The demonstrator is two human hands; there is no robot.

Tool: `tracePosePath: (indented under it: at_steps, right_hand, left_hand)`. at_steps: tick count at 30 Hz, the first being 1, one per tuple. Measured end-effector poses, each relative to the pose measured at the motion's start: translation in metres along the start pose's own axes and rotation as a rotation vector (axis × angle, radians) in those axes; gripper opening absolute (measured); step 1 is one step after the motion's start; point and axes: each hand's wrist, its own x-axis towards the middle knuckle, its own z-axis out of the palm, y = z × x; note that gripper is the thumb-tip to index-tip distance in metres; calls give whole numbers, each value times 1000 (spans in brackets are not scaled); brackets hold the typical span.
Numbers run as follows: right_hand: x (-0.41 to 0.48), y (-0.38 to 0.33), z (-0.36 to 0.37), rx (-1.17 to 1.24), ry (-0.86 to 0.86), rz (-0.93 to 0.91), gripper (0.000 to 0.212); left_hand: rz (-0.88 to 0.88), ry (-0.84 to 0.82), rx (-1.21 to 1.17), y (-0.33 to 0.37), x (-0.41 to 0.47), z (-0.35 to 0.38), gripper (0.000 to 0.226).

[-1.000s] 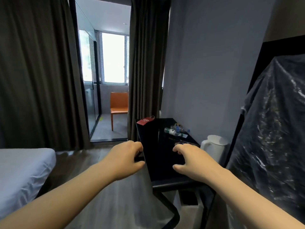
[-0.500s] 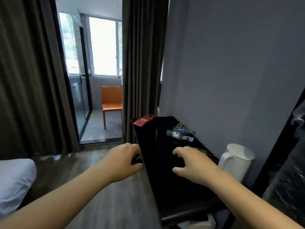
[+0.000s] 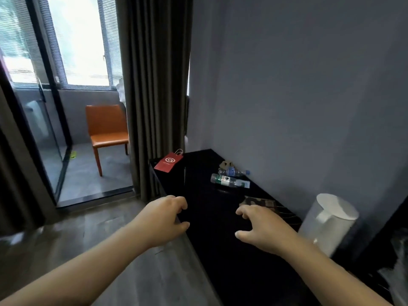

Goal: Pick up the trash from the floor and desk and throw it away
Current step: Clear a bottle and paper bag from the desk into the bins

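Desk [image 3: 198, 180]: 2 bottles [image 3: 229, 181], red bag [image 3: 168, 162], kettle [image 3: 326, 224]; left hand [image 3: 163, 219], right hand [image 3: 262, 228] hover

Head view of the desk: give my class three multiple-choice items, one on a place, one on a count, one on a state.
1. Where on the black desk does the red paper bag lie? A. near edge B. far left corner C. middle
2. How many plastic bottles lie on the desk? A. one B. two C. four
3. What does the right hand hold? A. nothing B. a bottle C. the bag
Key: 1 B, it sits at the corner by the curtain; 2 B, two lie side by side; 3 A, it is curled round nothing.
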Motion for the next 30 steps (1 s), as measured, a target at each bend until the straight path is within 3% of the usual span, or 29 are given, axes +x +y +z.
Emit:
tracePosePath:
  at_steps: [20, 30]
  right_hand:
    - [266, 75, 31, 89, -53, 235, 58]
    - [335, 113, 54, 164, -142, 446, 56]
  left_hand:
    - [128, -105, -11, -127, 289, 37, 42]
    - [291, -363, -26, -153, 420, 75, 43]
